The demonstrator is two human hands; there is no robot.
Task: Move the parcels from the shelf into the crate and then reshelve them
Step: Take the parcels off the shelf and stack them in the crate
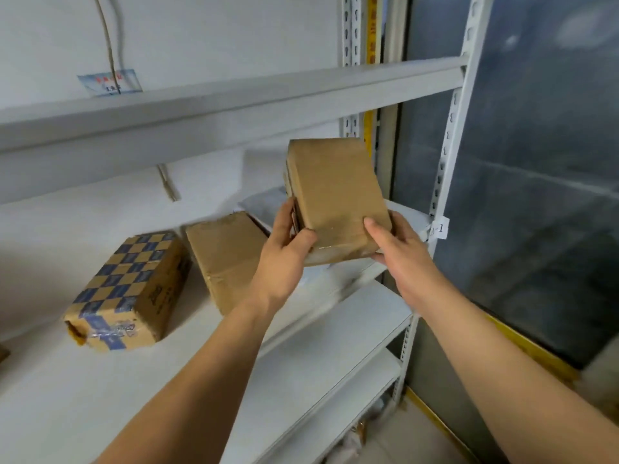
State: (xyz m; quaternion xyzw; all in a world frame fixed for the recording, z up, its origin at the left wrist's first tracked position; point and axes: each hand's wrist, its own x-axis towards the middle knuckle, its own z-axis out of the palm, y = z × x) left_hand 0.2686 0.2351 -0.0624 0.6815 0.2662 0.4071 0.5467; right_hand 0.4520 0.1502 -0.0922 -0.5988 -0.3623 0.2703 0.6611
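While my left hand (284, 249) curls its fingers (283, 216) round the near left edge of the plain cardboard parcel (335, 195), thumb pressed on its top face, my right hand (398, 249) clamps the near right corner, thumb on top and the other fingers hidden beneath. Both hands are grasping it, so nothing is released. The parcel is tilted, its far end raised, held in the air above the right end of the white shelf board (100, 380), just under the upper shelf beam (234, 102).

I judge it light to moderate: two hands carry it by one end without visible strain. The cardboard looks stiff, taped and a little creased, so it should bear a firm squeeze at the corners; the tape may be slick, and I would keep the grip on bare board, low on both side faces.

Further out on the same board lie a second brown carton (224, 259), close to my left wrist, and a blue-checked taped box (130, 289) beside it. A perforated shelf upright (449, 155) stands to the right, against a dark glass pane (536, 195). I cannot see the crate.
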